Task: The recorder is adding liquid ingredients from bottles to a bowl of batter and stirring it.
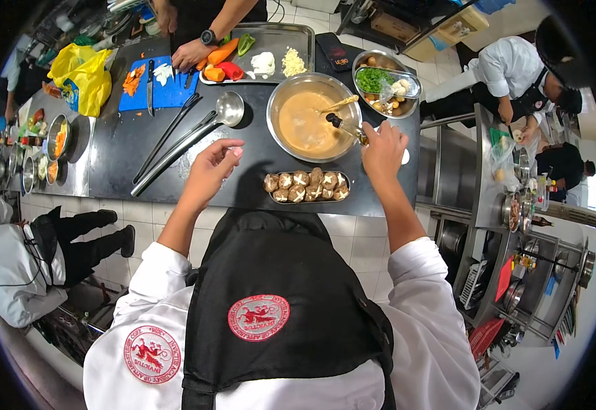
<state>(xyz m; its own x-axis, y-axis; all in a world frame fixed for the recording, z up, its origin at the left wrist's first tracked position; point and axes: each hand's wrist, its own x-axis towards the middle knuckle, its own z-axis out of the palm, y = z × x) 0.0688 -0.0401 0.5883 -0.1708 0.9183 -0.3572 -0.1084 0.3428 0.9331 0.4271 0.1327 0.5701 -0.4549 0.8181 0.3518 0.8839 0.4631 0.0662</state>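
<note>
My right hand [384, 148] grips a small glass bottle [350, 129] with a dark neck, tilted over the right rim of a steel mixing bowl [273, 125]. Tan liquid [300, 123] fills much of the bowl, and a gold-coloured spoon [346, 102] leans in it. Whether anything flows from the bottle is too small to tell. My left hand [210, 171] hovers above the table, empty, its fingers loosely curled and apart. Left of it lie a steel ladle [230, 109] and black-tipped tongs [167, 138]. Shiitake mushrooms [300, 192] with cross-cut caps fill an oblong dish near the front edge.
Across the table, a co-worker's hand [191, 55] holds a knife over a blue cutting board [136, 104]. A tray [298, 38] carries cut vegetables. A phone [335, 52] and a steel bowl of ingredients [410, 110] stand back right. A yellow plastic bag [80, 77] sits left.
</note>
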